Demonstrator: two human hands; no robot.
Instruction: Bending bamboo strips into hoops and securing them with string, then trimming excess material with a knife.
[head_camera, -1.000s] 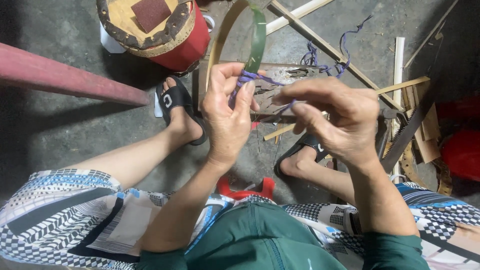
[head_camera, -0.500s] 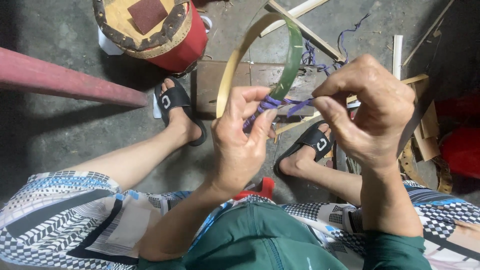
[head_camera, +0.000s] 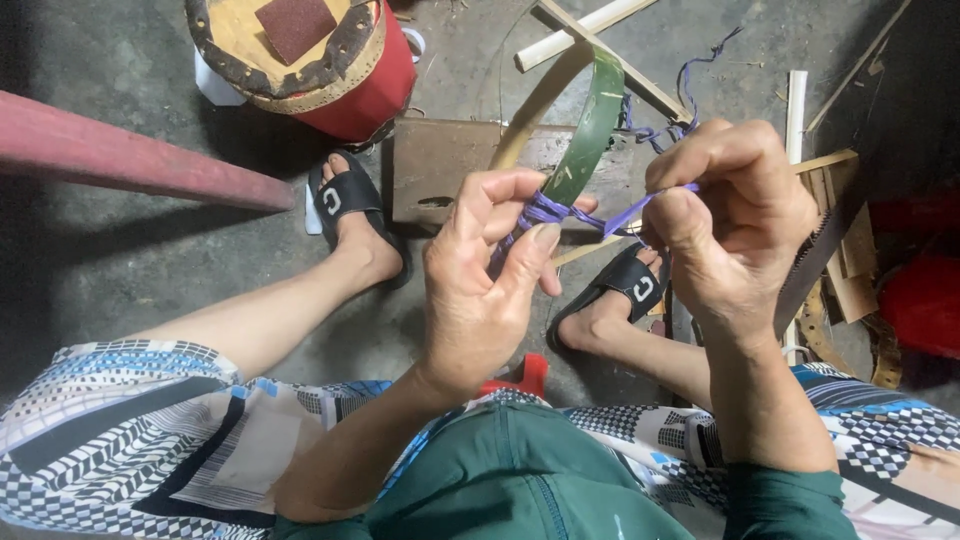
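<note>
My left hand (head_camera: 485, 275) pinches the lower end of a curved bamboo hoop (head_camera: 588, 130), green on its outer face and pale inside, where purple string (head_camera: 545, 210) is wound around it. My right hand (head_camera: 735, 220) is closed on the free end of that purple string (head_camera: 625, 212) and holds it taut to the right of the hoop. The two hands are a short gap apart, above my knees. More of the purple string trails on the floor behind the hoop.
A red drum-like stool (head_camera: 320, 60) with a dark square pad stands at the back left. A red bar (head_camera: 130, 160) crosses the left. A flat board (head_camera: 440, 170), bamboo sticks (head_camera: 590, 25), wood scraps (head_camera: 850, 270) and a red container (head_camera: 925, 300) lie around my sandalled feet.
The hoop has swung up and to the right. My right hand has pulled the purple string away from the hoop to the right, tightening it. My left hand stays on the wrapped joint.
</note>
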